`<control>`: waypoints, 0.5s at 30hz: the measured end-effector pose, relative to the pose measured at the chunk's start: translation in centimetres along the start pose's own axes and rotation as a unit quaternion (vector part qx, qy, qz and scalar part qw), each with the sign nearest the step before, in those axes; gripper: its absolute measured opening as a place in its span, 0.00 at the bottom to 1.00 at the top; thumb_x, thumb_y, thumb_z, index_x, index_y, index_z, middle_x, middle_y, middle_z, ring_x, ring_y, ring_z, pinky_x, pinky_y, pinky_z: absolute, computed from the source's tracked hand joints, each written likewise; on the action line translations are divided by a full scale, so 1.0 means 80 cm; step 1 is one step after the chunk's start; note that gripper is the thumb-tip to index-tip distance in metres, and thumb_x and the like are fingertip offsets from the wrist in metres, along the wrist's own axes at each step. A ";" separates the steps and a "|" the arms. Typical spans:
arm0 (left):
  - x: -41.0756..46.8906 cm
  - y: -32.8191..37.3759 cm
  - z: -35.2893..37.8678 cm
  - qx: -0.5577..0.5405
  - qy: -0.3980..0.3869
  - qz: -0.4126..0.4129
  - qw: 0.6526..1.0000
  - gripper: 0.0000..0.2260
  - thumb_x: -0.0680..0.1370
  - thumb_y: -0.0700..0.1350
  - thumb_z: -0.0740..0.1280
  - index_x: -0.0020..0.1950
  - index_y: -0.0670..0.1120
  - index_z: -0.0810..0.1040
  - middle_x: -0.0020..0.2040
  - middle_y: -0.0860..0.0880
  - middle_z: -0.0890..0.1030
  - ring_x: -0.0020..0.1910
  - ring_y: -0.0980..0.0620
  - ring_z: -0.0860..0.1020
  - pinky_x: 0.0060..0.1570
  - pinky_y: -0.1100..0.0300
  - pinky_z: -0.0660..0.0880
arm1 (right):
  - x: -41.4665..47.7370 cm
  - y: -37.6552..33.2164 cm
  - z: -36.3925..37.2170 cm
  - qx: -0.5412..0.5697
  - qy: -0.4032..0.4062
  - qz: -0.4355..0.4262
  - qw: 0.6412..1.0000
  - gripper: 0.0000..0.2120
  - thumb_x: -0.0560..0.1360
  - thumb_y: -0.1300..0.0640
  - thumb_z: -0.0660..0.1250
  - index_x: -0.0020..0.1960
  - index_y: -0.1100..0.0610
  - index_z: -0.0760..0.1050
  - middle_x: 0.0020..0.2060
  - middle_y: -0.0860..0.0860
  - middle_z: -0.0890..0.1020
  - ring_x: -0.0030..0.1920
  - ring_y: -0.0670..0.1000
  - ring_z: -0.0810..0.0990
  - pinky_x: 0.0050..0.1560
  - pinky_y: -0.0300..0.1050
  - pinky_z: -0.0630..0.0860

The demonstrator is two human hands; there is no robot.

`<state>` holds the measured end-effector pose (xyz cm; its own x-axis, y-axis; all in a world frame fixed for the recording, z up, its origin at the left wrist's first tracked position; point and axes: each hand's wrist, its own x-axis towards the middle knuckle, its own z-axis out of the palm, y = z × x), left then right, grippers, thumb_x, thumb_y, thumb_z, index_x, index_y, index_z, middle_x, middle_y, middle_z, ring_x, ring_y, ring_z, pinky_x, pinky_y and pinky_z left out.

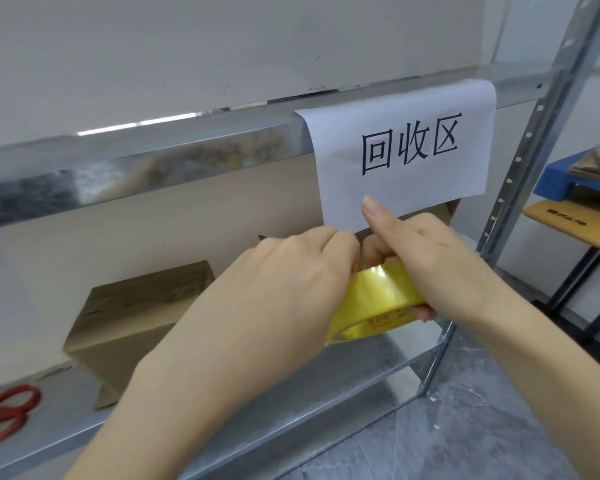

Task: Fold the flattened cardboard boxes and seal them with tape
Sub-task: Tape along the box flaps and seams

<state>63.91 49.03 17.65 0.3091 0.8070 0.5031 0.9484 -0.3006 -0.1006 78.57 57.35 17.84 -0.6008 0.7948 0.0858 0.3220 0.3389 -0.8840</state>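
A yellow roll of clear tape (378, 299) is held in front of a metal shelf. My right hand (426, 261) grips the roll, with its thumb pointing up. My left hand (291, 285) has its fingers curled and pinched together at the top of the roll; the tape end itself is hidden behind them. A brown cardboard box (136, 317) stands on the shelf board to the left of my hands, behind my left forearm. Part of another cardboard piece (445, 211) shows behind the paper sign.
A white paper sign (406, 150) with black characters hangs from the upper shelf beam (136, 168). Red-handled scissors (7, 412) lie on the shelf board at far left. The shelf's upright post (530, 140) is at right, with a blue pallet (561, 174) and boards beyond it.
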 end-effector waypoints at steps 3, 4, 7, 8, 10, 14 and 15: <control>-0.005 -0.002 0.004 0.021 -0.016 -0.009 1.000 0.16 0.58 0.32 0.74 0.39 0.43 0.73 0.33 0.47 0.73 0.20 0.42 0.68 0.15 0.54 0.67 | 0.001 0.000 0.007 -0.004 0.007 0.014 1.000 0.42 0.71 0.32 0.51 0.35 0.75 0.71 0.17 0.54 0.65 0.16 0.47 0.64 0.19 0.33 0.61; -0.007 -0.003 0.005 0.023 -0.021 -0.014 0.999 0.17 0.57 0.32 0.74 0.39 0.43 0.73 0.32 0.46 0.72 0.20 0.42 0.68 0.15 0.55 0.67 | 0.001 0.000 0.011 -0.011 0.013 0.022 1.000 0.42 0.72 0.32 0.50 0.35 0.75 0.71 0.17 0.55 0.66 0.15 0.47 0.65 0.19 0.33 0.61; -0.015 -0.007 0.006 0.029 -0.032 -0.032 0.999 0.17 0.57 0.33 0.75 0.40 0.43 0.73 0.33 0.46 0.72 0.20 0.42 0.68 0.15 0.57 0.66 | 0.002 0.002 0.021 -0.025 0.025 0.046 0.998 0.41 0.76 0.33 0.48 0.32 0.71 0.72 0.18 0.57 0.67 0.16 0.49 0.66 0.18 0.32 0.61; -0.018 -0.009 0.005 0.030 -0.033 -0.032 0.999 0.17 0.57 0.33 0.75 0.40 0.43 0.73 0.33 0.46 0.72 0.20 0.42 0.68 0.15 0.58 0.65 | 0.002 0.002 0.026 -0.024 0.025 0.051 0.998 0.41 0.76 0.33 0.48 0.32 0.71 0.72 0.19 0.58 0.68 0.16 0.50 0.66 0.18 0.32 0.61; -0.024 -0.014 0.002 0.028 -0.037 -0.026 0.999 0.18 0.56 0.34 0.77 0.40 0.42 0.73 0.33 0.46 0.73 0.20 0.42 0.68 0.16 0.58 0.64 | 0.004 0.000 0.034 -0.021 0.025 0.057 0.998 0.41 0.77 0.33 0.48 0.34 0.71 0.72 0.20 0.60 0.68 0.16 0.50 0.67 0.18 0.32 0.61; -0.041 -0.027 -0.009 0.050 -0.049 -0.005 0.998 0.11 0.64 0.36 0.74 0.40 0.43 0.73 0.33 0.46 0.72 0.20 0.43 0.67 0.18 0.60 0.58 | 0.003 -0.007 0.054 -0.028 0.011 0.053 0.998 0.43 0.76 0.32 0.47 0.35 0.73 0.72 0.17 0.57 0.67 0.15 0.49 0.66 0.18 0.32 0.62; -0.045 -0.030 -0.013 0.055 -0.051 -0.005 0.997 0.08 0.66 0.36 0.70 0.40 0.43 0.73 0.32 0.46 0.72 0.20 0.43 0.66 0.19 0.61 0.56 | 0.003 -0.008 0.059 -0.029 0.006 0.050 0.998 0.44 0.74 0.31 0.47 0.36 0.73 0.72 0.16 0.57 0.67 0.16 0.49 0.66 0.18 0.33 0.62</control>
<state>60.47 46.30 16.93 0.3006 0.8584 0.4157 0.9515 -0.2401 -0.1921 74.75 54.93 16.25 -0.5547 0.8321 0.0045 0.4225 0.2863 -0.8600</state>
